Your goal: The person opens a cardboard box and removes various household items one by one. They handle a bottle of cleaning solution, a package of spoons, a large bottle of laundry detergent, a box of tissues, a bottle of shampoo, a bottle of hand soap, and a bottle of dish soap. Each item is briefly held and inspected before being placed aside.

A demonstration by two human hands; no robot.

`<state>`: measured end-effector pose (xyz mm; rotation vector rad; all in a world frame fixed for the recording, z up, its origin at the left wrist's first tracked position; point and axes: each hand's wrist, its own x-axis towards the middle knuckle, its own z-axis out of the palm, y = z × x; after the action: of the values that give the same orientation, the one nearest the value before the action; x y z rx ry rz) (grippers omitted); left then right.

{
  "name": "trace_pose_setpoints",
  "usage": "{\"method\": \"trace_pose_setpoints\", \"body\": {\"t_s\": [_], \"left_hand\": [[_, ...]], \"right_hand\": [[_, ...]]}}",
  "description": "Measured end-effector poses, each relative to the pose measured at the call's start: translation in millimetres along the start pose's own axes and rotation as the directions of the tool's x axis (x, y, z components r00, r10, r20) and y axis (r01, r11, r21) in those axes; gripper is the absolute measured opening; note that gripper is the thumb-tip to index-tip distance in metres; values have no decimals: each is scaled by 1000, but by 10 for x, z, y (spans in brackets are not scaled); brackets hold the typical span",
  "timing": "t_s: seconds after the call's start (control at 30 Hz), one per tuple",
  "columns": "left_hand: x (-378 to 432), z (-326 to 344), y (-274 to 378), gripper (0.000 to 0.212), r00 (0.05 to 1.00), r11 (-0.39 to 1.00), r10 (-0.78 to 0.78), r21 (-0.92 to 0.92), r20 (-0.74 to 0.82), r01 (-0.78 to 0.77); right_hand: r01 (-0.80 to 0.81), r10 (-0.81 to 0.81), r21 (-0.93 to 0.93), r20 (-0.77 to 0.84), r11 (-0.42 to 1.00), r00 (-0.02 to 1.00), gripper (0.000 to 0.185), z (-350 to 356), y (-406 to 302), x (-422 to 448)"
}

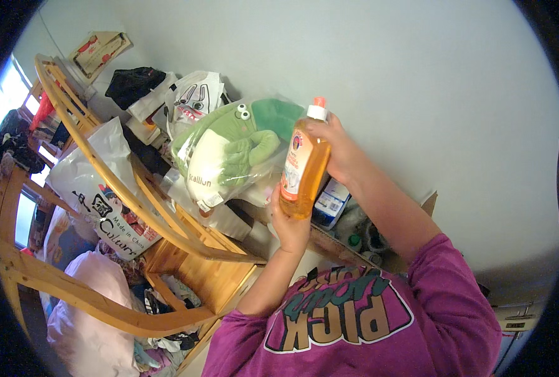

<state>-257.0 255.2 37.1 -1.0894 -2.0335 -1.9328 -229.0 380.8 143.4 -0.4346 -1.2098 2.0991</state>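
Note:
A clear plastic bottle of orange liquid (313,165), with a white cap, a red tip and a printed label, is held up in both hands. My left hand (290,221) supports it low down at its base. Around its upper part, just below the cap, my right hand (338,148) is closed. Just behind the bottle lies a green and white plush toy (234,146) in clear plastic wrap. A blue and white package (330,202) is partly hidden beneath my right forearm.
A wooden bunk bed rail (114,181) curves along the left. Near it are a white printed plastic bag (105,198), pink bedding (93,311), a white bag with a drawn face (194,101) and a black cloth item (134,87). A pale wall (402,70) rises behind.

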Motion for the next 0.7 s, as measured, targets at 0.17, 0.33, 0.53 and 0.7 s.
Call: {"method": "trace_pose_setpoints", "body": {"t_s": [0.17,0.33,0.53,0.7], "left_hand": [[-130,-66,28,77,973,772,-103,-601,205,208],[-224,-227,-202,65,791,496,-306,-621,529,607],[-172,-224,8,59,673,459,-374,-503,638,732],[-243,-255,-105,52,630,378,-384,-508,675,774]], "right_hand": [[-143,-13,379,379,914,925,51,-273,-108,149],[-237,41,433,414,870,909,59,-328,-87,103],[-342,90,412,522,844,848,59,-368,26,133],[-346,168,368,438,863,883,51,-300,38,116]]}}
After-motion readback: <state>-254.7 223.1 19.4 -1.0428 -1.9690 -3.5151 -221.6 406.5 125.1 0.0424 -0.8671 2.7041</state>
